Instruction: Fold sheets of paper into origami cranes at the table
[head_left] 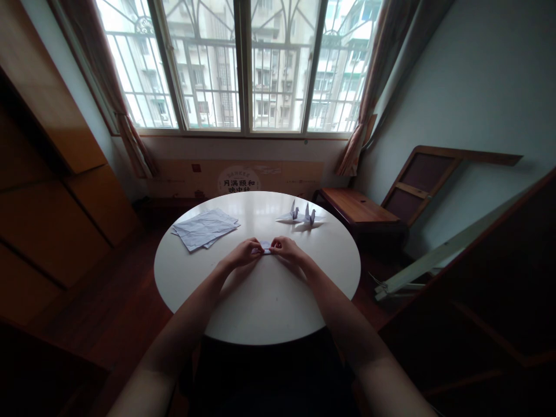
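A small folded piece of paper [266,247] lies near the middle of the round white table [273,301], between my hands. My left hand [248,252] pinches its left side, fingers closed. On the opposite side, my right hand [284,248] has its fingertips closed on the paper's right edge. Much of the paper is hidden behind my fingers, so its exact folded shape is unclear. Two folded paper cranes [309,215] stand side by side at the table's back right. To the back left is a loose stack of creased paper sheets [206,227].
Behind the table, a long printed cardboard panel [282,176] leans below the barred window [243,69]. A low wooden bench [360,207] stands at the back right, with a wooden frame [428,174] against the wall. Wooden cabinets [52,220] line the left.
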Demonstrator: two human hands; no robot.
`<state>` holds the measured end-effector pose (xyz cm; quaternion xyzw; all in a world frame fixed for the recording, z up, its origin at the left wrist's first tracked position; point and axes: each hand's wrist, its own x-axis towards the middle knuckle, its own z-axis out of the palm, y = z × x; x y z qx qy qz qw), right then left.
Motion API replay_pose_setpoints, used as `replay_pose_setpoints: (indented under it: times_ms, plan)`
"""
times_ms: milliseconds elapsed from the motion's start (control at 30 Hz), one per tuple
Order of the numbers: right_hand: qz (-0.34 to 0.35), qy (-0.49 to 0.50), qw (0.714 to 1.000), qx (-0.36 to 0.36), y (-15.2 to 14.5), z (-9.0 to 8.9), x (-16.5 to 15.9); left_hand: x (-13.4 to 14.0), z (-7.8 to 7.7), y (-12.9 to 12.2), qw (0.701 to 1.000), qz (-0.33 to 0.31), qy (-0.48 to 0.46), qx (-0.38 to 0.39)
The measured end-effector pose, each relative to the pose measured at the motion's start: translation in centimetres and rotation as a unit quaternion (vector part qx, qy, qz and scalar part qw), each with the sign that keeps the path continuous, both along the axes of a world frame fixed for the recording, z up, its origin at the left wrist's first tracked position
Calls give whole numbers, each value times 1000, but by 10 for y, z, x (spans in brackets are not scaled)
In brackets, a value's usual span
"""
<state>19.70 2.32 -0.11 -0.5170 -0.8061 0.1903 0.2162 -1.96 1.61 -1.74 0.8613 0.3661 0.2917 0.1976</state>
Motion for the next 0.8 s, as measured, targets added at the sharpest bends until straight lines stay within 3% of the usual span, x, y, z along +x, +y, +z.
replay_pose_setpoints:
  times_ms: [800]
  plan:
    - [2,-4,1000,3,3,-3,1,-1,-2,2,1000,-1,1,-7]
